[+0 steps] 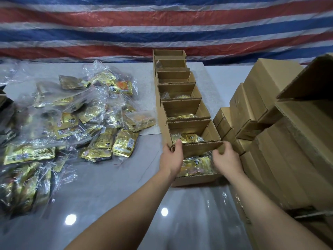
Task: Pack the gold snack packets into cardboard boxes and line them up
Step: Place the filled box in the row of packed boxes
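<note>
Left hand (172, 156): nearest box (196, 179) gripped at its left wall.
Right hand (226, 157): fingers curled over the right wall.
Gold packets (72, 121): heaped far left.

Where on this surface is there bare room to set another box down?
Bare surface lies near the person, between the packet pile and the box row, and before the nearest box. The stacked cartons crowd the row's right side.

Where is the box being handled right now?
Head view, centre: the nearest box sits at the row's near end, between both hands, packet pile to its left.
</note>
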`<action>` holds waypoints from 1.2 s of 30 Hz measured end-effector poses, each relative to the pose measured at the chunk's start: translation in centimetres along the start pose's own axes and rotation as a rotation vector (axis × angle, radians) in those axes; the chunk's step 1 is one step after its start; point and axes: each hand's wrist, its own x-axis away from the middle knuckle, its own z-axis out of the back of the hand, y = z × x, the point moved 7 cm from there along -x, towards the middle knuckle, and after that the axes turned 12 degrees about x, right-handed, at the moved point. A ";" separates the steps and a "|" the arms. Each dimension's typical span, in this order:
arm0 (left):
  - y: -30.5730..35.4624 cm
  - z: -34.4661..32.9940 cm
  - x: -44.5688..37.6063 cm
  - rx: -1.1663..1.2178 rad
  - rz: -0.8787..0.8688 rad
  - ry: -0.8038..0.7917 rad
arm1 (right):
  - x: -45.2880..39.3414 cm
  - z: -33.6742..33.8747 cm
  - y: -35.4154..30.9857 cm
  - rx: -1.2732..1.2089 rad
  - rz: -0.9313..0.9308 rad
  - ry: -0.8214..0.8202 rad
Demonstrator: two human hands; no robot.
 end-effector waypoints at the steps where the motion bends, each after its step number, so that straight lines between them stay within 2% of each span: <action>1: 0.4 -0.2 -0.3 0.035 0.008 -0.010 | -0.5 0.1 -0.2 -0.054 -0.018 -0.048; 4: 0.8 -0.7 -1.0 0.110 0.049 -0.036 | -1.2 -0.2 -1.1 -0.226 -0.007 -0.167; 8: 0.6 -0.7 -1.3 0.127 0.018 -0.020 | -1.3 -0.5 -0.9 -0.269 0.010 -0.093; 16: 1.5 -0.7 -1.6 0.146 -0.029 -0.041 | -2.3 -0.3 -0.7 -0.261 0.010 -0.025; 23: 1.7 -0.2 -2.8 0.171 0.002 -0.034 | -2.7 0.1 -2.8 -0.215 0.064 0.011; 36: 4.4 -0.8 -7.5 0.175 0.015 -0.057 | -7.4 -0.9 -5.4 -0.160 0.025 -0.051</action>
